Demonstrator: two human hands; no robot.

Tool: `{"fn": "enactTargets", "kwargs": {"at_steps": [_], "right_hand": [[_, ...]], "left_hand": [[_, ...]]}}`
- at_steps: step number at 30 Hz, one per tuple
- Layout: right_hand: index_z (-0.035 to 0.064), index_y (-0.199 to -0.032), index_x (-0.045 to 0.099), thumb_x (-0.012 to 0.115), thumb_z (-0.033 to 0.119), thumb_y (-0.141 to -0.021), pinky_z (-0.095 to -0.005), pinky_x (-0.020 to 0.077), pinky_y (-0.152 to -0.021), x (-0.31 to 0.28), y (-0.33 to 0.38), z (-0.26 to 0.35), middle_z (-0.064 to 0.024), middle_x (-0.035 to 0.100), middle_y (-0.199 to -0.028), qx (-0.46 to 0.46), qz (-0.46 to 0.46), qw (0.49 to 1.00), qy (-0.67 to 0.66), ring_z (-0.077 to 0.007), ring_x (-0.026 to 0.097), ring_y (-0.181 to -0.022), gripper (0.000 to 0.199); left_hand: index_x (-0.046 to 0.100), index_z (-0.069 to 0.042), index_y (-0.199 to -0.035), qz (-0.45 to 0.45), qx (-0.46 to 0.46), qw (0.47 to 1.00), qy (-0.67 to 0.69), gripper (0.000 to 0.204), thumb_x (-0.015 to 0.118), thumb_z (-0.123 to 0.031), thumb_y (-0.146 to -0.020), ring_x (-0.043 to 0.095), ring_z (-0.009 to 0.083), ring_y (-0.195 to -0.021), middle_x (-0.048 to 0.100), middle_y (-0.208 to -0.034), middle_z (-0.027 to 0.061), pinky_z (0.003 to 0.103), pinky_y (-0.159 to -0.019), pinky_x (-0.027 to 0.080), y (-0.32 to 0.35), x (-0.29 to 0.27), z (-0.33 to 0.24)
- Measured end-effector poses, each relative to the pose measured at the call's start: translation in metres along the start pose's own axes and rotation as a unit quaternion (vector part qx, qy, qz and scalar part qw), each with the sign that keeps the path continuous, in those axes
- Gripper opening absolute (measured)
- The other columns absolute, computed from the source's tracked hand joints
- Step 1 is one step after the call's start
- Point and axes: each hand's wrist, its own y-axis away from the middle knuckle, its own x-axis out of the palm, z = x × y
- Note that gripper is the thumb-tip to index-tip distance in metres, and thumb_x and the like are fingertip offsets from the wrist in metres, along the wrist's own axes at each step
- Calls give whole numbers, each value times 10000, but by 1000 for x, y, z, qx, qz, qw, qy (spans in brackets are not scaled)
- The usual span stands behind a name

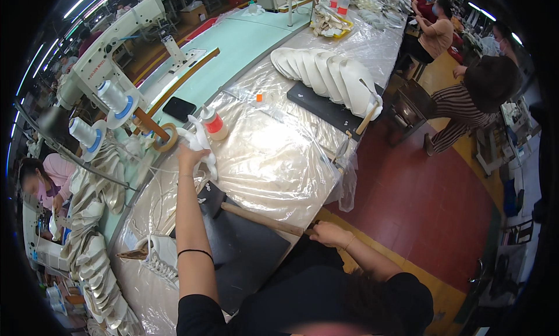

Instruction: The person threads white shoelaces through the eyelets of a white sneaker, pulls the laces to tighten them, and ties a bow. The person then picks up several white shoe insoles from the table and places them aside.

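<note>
My left hand [191, 156] reaches forward over the table, its fingers closed on a white, soft-looking shoe piece [201, 139]. Just beyond it stands a squeeze bottle [213, 124] with a red band. My right hand [333, 234] is low at the table's right edge, fingers closed at the near end of a long wooden stick [262, 218]. That stick lies slantwise across a black board [241, 251]; what its far end joins is unclear. Beside the board is a small black block [211, 193]. A white laced shoe upper [160, 257] lies left of my left forearm.
Shiny plastic sheeting [265, 161] covers the table. Farther along, a row of white shoe pieces [326, 74] rests on another black board [308, 100]. Thread cones [115, 97], a phone [179, 108] and a sewing machine [116, 56] are left. Co-workers sit or stand on both sides.
</note>
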Motion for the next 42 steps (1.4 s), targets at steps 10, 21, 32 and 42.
{"fn": "enactTargets", "kwargs": {"at_steps": [10,21,32,42], "right_hand": [[19,-1184,621,622,341,-933,-443,501,-885,-71,41,27,-191,667,-1050,-114,17,993,-7,-368,635,-1026,408],[-4,-1136,659,619,304,-943,-397,511,-842,-143,-116,139,-193,675,-968,-245,-147,945,-158,-339,654,-932,366],[16,-1045,616,694,253,-870,-434,527,-765,-131,-262,221,-156,640,-1017,-193,-375,902,-88,-294,678,-867,305],[20,-1047,582,683,-79,-750,-383,528,-843,-119,-100,218,-173,634,-1107,-443,-416,771,-190,-343,645,-1008,330]], "left_hand": [[589,-101,-1059,122,-94,838,524,396,821,-249,-774,644,185,-631,665,-840,61,324,-498,537,9,-35,23],[531,-70,-1217,48,-19,829,556,443,754,-246,-877,616,156,-717,630,-935,39,326,-587,529,93,-70,17],[245,-45,-1475,-13,-61,781,621,926,848,-85,-773,569,226,-1139,515,-1279,109,361,-939,524,220,-70,41],[225,-86,-1453,-68,-63,705,703,727,716,-124,-917,579,243,-1144,518,-1296,122,408,-926,538,219,-24,30]]}}
